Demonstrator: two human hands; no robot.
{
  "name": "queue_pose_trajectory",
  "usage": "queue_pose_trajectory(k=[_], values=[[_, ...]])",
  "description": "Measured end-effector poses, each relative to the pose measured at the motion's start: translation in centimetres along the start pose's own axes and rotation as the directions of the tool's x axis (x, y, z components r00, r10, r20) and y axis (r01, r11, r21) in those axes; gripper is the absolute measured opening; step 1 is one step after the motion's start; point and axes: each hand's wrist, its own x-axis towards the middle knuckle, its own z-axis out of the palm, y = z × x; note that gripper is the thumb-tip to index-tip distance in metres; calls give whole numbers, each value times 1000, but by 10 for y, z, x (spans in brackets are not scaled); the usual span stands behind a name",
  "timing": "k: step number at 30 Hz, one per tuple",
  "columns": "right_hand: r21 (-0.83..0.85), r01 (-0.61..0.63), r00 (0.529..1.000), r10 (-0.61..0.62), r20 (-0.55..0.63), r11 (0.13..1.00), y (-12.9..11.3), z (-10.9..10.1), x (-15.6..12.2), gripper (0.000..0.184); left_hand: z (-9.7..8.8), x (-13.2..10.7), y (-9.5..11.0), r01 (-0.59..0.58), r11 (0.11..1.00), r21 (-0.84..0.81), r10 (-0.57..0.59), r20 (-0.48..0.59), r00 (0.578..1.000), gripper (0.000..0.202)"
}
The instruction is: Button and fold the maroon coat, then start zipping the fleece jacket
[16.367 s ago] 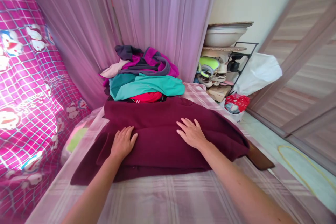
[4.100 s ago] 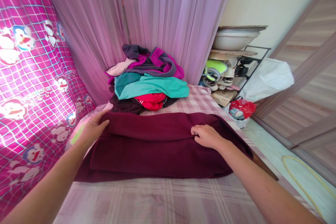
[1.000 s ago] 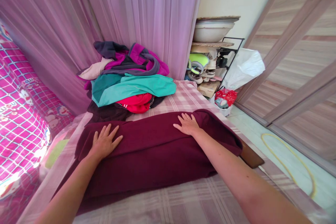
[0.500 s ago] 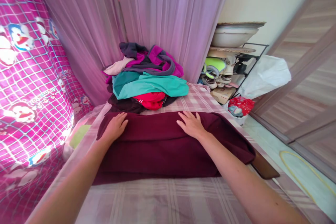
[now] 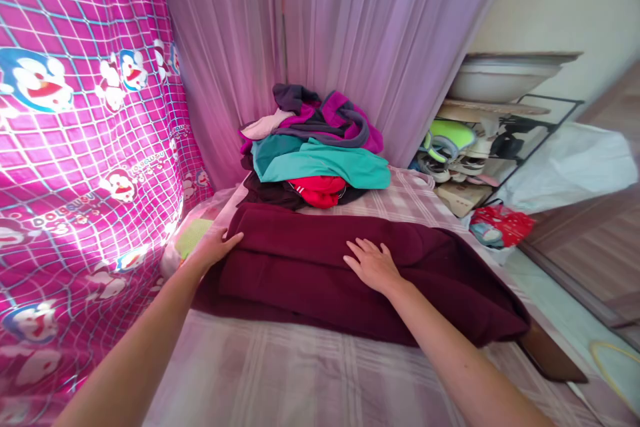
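A maroon garment [image 5: 310, 280], folded into a long strip, lies across the checked bedsheet [image 5: 280, 373]. At its left end, my left hand [image 5: 216, 250] has its thumb over the fabric and the other fingers mostly hidden behind the edge; it looks closed on the cloth. My right hand [image 5: 373, 263] rests flat on top, right of the middle, with its fingers spread. The garment's right end is loosely bunched and partly covers a brown phone [image 5: 555, 353] with a white cable.
Behind the garment sits a heap of clothes in teal [image 5: 325, 163], red [image 5: 320, 191] and purple-grey. A pink patterned curtain [image 5: 115, 167] hangs at the left, a lilac curtain [image 5: 340, 20] at the back. Right of the bed stands a shoe rack [image 5: 545, 137] with bags beside it.
My left hand has gone from lying on the garment to its left edge. The garment's left end has shifted, and a fold shows there. The view has turned left.
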Motion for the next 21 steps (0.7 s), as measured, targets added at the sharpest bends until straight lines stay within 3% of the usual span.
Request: queue_pose_trajectory(k=[4, 10, 17, 21], values=[[-14, -14, 999, 13, -40, 1000, -3, 3, -5, 58, -6, 5, -3, 35, 974, 222, -56, 91, 994, 68], [-35, -19, 998, 17, -60, 999, -4, 7, -6, 57, -3, 8, 6, 105, 885, 453, -166, 96, 981, 74], [-42, -15, 996, 11, -94, 999, -4, 10, -7, 57, -5, 5, 12, 118, 910, 398, -186, 137, 973, 69], [-31, -12, 995, 9, -97, 999, -3, 10, -8, 57, -5, -5, 12, 85, 967, 238, -121, 142, 982, 62]])
